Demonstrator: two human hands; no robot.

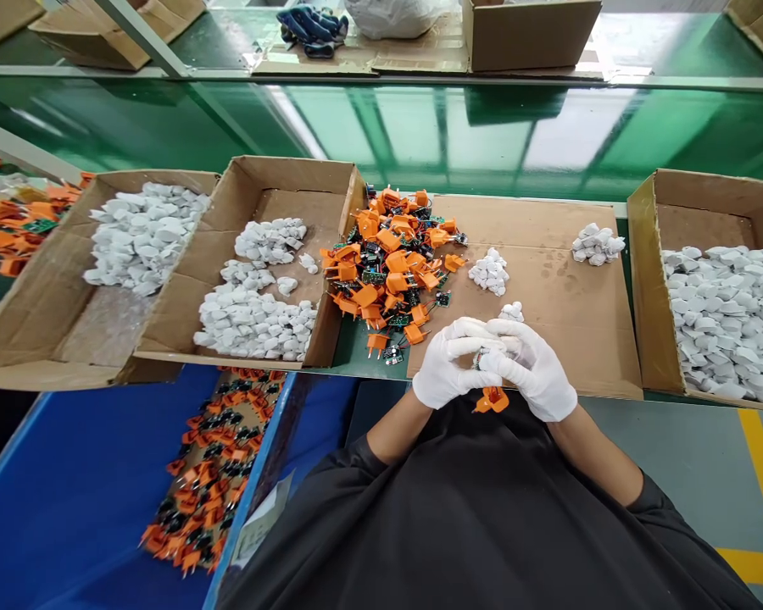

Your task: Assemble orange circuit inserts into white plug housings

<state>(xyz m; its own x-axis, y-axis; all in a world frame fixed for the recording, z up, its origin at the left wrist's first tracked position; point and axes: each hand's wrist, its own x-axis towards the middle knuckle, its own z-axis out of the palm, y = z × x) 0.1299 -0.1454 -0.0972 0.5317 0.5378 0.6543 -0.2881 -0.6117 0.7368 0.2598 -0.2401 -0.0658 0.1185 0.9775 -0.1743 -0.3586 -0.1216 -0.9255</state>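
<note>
My left hand (445, 360) and my right hand (535, 370), both in white gloves, meet over the near edge of the cardboard sheet. Their fingers are closed together around a small circuit board, mostly hidden, whose orange plug (492, 400) hangs just below. White glove and white plastic blend here, so I cannot tell whether a white piece is between the fingers too. Just beyond the fingertips lies a little heap of white plastic pieces (512, 311). Another small heap (489, 272) sits behind it. To the left is a pile of orange plugs with circuit boards (394, 263).
Cardboard boxes of white pieces stand at left (254, 330), far left (146, 237) and right (731, 322). A third small heap (598, 245) rests on the cardboard sheet (559, 313). Below left, a blue bin (102, 474) holds more orange plugs. Blue gloves (313, 27) lie on the shelf.
</note>
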